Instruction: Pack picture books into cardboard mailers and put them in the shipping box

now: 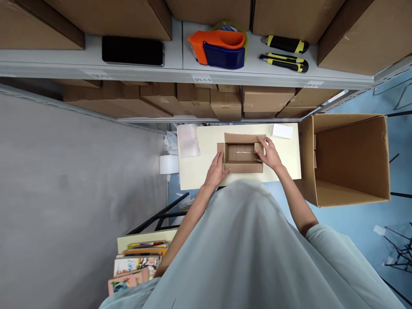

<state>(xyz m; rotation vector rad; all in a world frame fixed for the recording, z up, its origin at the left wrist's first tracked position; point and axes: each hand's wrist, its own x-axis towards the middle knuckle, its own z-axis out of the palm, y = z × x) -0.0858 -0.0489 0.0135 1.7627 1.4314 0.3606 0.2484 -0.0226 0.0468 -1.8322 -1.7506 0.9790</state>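
Observation:
A small brown cardboard box (243, 167) sits on the cream table with its flaps folded outward; the inside shows bare cardboard. My left hand (215, 171) grips its lower left corner, fingers along the left flap and thumb at the near flap. At the other end, my right hand (269, 154) holds the right side, its thumb by the short flap and its fingertips at the far corner. A small white box (282, 131) lies beyond my right hand. To the left on the table is a sheet of translucent wrapping (188, 140).
A shelf (174, 73) above holds a tape dispenser (222, 48), a black phone (133, 51), a utility knife (286, 62) and cartons. A large open carton (350, 159) stands right of the table (209, 180). A white roll (169, 164) and stacked books (137, 266) are leftward.

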